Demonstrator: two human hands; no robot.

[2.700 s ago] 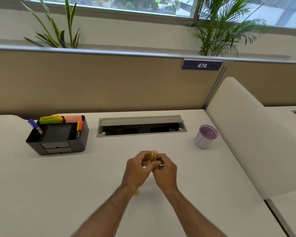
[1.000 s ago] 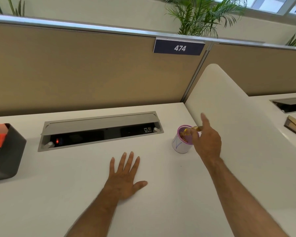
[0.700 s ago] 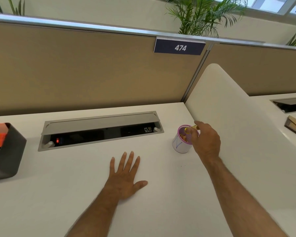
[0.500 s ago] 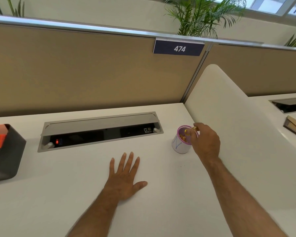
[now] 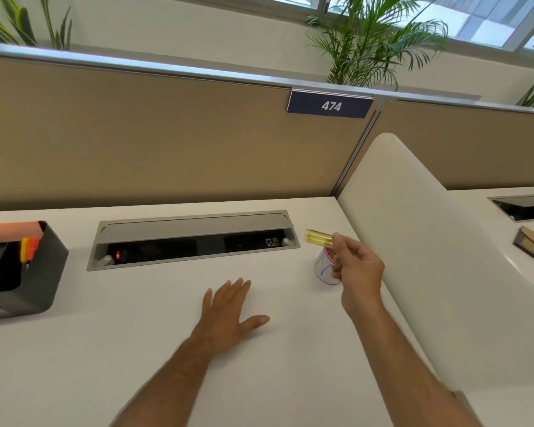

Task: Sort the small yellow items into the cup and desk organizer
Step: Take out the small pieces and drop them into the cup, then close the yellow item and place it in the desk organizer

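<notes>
Yellow translucent strips (image 5: 318, 237), two slim pieces lying side by side, are pinched at their right end by the right hand (image 5: 356, 268) and stick out leftward, held in the air just above the cup (image 5: 323, 268). What exactly they are is too blurred to tell. The cup is small and white with a pink rim and a thin blue line drawn on its side; it stands on the tabletop (image 5: 136, 334) at the right, close to the white curved divider (image 5: 429, 241), and the hand hides most of its right half. Something pinkish shows inside its mouth, unclear.

That right hand reaches forward from the lower right, forearm raised off the surface, thumb and fingers closed together on the strips. The left hand (image 5: 228, 312) lies flat, palm down, on the tabletop in the middle, fingers stretched forward and slightly spread, thumb out to the right, holding nothing.

At the far left sits the black desk organizer (image 5: 34, 272), partly cut by the frame edge, with orange sticky notes and orange and yellow markers standing in it. Between organizer and cup, the grey cable tray (image 5: 191, 229) is set into the tabletop with its lid raised
</notes>
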